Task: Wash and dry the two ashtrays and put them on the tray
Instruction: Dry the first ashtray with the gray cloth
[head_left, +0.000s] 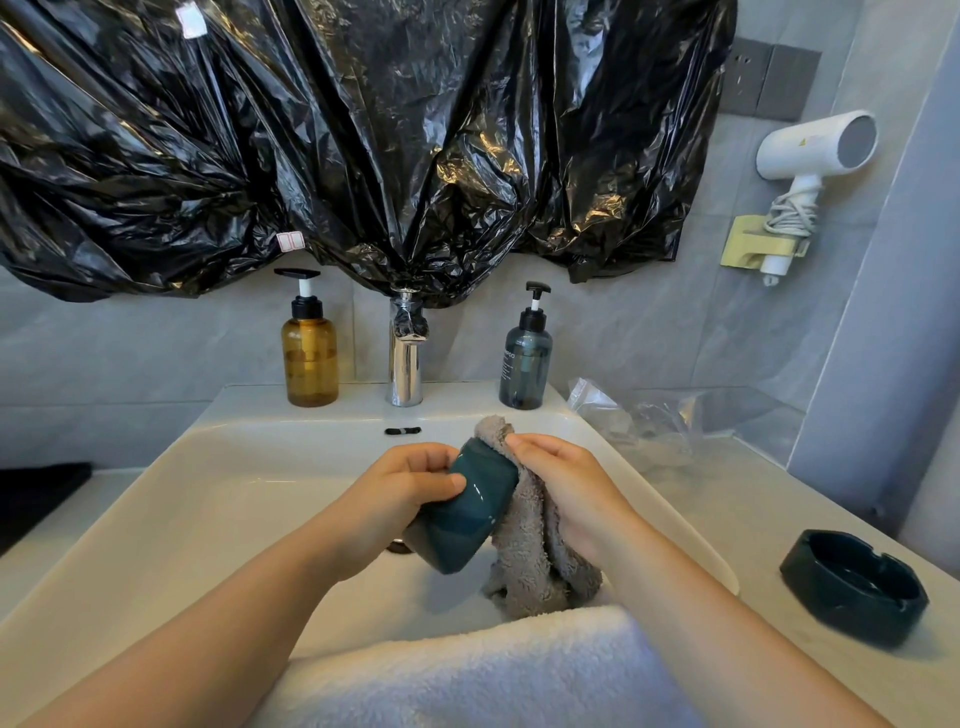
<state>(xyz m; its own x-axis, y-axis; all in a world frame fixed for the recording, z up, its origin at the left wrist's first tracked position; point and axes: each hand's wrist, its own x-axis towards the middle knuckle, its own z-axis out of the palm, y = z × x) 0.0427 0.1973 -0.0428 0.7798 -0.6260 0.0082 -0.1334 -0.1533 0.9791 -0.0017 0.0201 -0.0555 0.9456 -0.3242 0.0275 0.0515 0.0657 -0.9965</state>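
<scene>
Head view, centre frame: grips teal ashtray (467, 514) in curled left hand (410, 493), pinches grey cloth (524, 561) against it with right hand (566, 483). Likely drying. Second ashtray (854, 584) lower right. Next needs tray, not clearly visible.

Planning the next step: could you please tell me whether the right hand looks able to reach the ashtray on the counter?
Probably yes: the second ashtray sits on the counter to that side with nothing between, but the right hand holds the grey cloth, so its grip is taken.
</scene>
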